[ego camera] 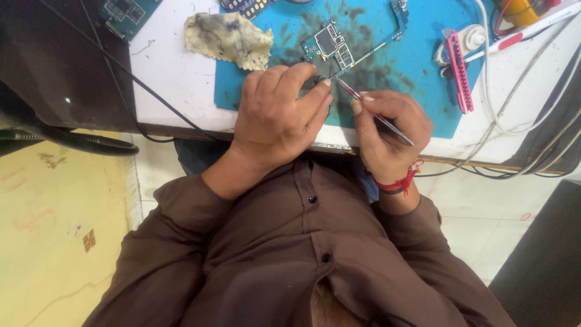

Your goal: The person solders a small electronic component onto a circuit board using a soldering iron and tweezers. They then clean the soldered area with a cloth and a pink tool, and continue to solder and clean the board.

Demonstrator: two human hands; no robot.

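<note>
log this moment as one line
left hand: steadies circuit board | right hand: holds tweezers, tips at board | surface: blue mat

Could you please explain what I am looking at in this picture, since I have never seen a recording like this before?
The single picture comes from a camera on a person's head, looking down at their own brown shirt and two bare hands. The left hand steadies a small green circuit board on a blue work mat covering a white table. The right hand holds thin tweezers, tip pointing at the board. Nearby lie a stained yellowish cloth, a pink comb-like tool and white cables.
</note>
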